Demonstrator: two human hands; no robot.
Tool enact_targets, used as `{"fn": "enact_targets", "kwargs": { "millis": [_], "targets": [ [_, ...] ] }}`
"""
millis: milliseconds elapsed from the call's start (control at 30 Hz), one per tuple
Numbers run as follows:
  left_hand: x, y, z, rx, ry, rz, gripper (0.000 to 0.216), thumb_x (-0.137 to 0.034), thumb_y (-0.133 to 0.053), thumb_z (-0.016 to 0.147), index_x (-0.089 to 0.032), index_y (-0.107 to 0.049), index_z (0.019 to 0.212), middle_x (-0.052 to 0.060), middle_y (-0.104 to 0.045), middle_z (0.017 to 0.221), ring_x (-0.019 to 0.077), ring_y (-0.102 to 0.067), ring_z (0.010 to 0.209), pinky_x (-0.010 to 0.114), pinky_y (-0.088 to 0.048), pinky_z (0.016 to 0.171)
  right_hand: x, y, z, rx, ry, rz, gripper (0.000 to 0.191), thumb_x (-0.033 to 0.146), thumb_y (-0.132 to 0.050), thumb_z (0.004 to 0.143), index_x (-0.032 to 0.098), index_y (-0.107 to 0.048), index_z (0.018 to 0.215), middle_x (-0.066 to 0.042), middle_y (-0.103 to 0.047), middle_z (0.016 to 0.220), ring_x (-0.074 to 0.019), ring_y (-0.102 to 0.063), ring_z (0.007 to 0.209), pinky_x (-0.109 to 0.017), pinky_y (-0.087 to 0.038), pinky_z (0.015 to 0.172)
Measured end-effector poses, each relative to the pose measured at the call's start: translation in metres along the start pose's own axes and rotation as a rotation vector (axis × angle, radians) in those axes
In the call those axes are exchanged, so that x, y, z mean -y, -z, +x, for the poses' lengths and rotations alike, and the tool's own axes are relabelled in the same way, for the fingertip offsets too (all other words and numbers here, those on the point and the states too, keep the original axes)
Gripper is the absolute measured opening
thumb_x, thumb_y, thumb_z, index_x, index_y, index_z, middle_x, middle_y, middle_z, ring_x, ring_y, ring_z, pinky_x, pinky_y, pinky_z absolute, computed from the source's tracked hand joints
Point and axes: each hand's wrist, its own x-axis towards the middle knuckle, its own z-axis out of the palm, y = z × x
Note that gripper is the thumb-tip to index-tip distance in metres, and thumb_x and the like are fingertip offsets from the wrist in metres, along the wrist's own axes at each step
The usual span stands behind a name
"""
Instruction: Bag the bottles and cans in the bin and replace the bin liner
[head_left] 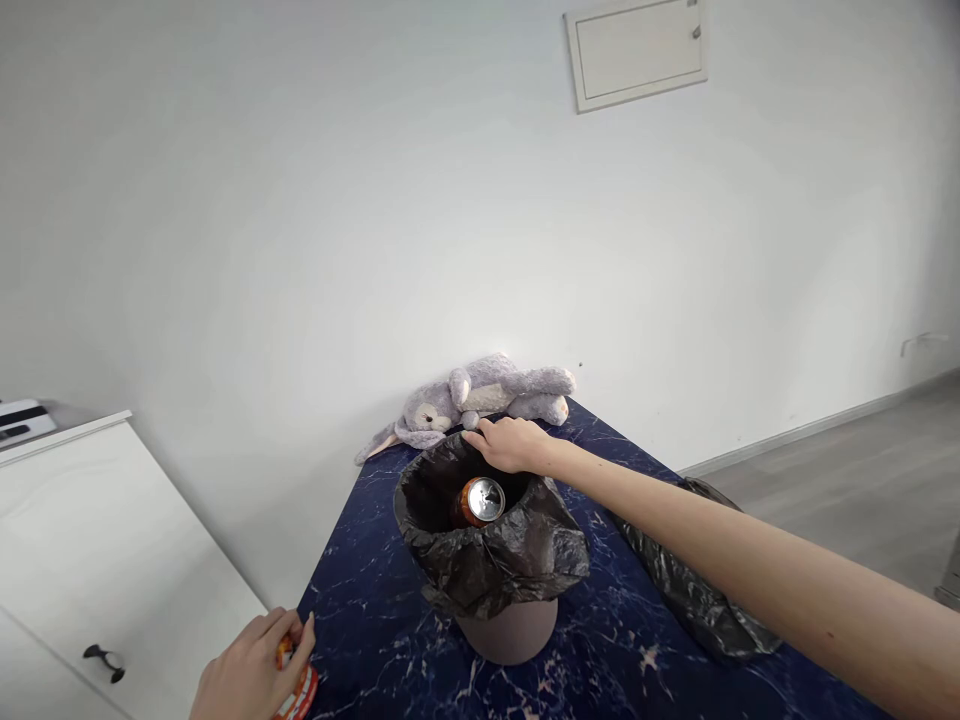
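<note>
A small bin (510, 628) lined with a black plastic bag (501, 560) stands on a dark blue marbled table (390, 620). An orange drink can (477, 502) lies inside the bag, its silver top showing. My right hand (510, 443) reaches across and rests on the far rim of the bag, fingers curled over its edge. My left hand (251, 670) is at the table's near left corner, closed around an orange and white object (300, 692) that is mostly hidden.
A grey plush rabbit (472, 400) lies at the table's far edge against the white wall. A second crumpled black bag (690, 590) lies on the right side of the table. A white cabinet (97, 560) stands to the left.
</note>
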Motion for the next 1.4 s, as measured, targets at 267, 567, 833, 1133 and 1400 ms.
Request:
{"fn": "enact_targets", "kwargs": {
  "millis": [267,567,833,1133,1400],
  "targets": [
    [-0.058,0.15,0.05,-0.546,0.071,-0.347,0.038,-0.052,-0.053,0.096,-0.023,-0.068,0.078,0.001,-0.077,0.082,0.0212,-0.07,0.077,0.032,-0.048,0.073,0.001,0.0,-0.001,-0.001,-0.006,-0.001,0.061,0.057,-0.027,0.11,0.016,-0.063,0.136,-0.023,-0.071,0.134,-0.0407,-0.069,0.124,-0.052,-0.053,0.099],
    [-0.19,0.188,0.059,-0.805,-0.632,-0.509,0.021,-0.03,-0.059,0.103,-0.022,-0.068,0.086,0.003,-0.075,0.092,0.0185,-0.069,0.087,0.034,-0.055,0.084,0.002,0.0,-0.004,0.0,0.011,-0.017,0.061,0.056,-0.027,0.11,0.014,-0.062,0.137,-0.022,-0.072,0.133,-0.0411,-0.07,0.122,-0.051,-0.054,0.098],
    [-0.218,0.166,0.061,-0.164,-0.651,-0.787,0.04,-0.044,-0.028,0.114,-0.028,-0.056,0.137,0.008,-0.062,0.143,0.0221,-0.056,0.135,0.04,-0.045,0.114,0.004,0.008,-0.01,0.017,0.013,-0.014,0.063,0.059,-0.027,0.11,0.015,-0.06,0.14,-0.022,-0.069,0.138,-0.0404,-0.068,0.126,-0.051,-0.052,0.101],
    [-0.161,0.148,0.07,-0.031,0.012,-1.074,0.048,-0.07,-0.045,0.102,-0.031,-0.059,0.127,0.005,-0.055,0.157,0.0288,-0.043,0.151,0.049,-0.029,0.126,0.004,0.004,-0.002,0.044,0.001,0.177,0.057,0.052,-0.037,0.109,0.014,-0.061,0.143,-0.025,-0.064,0.144,-0.0463,-0.06,0.133,-0.06,-0.044,0.109],
    [-0.129,0.048,0.058,0.638,0.461,-1.434,0.071,-0.077,-0.067,0.083,-0.015,-0.062,0.118,0.022,-0.075,0.113,0.0404,-0.076,0.107,0.052,-0.06,0.089,-0.04,-0.009,-0.015,0.182,-0.087,0.798,0.079,0.065,-0.004,0.108,0.023,-0.059,0.147,-0.014,-0.071,0.138,-0.0302,-0.069,0.121,-0.043,-0.055,0.098]
  ]
}}
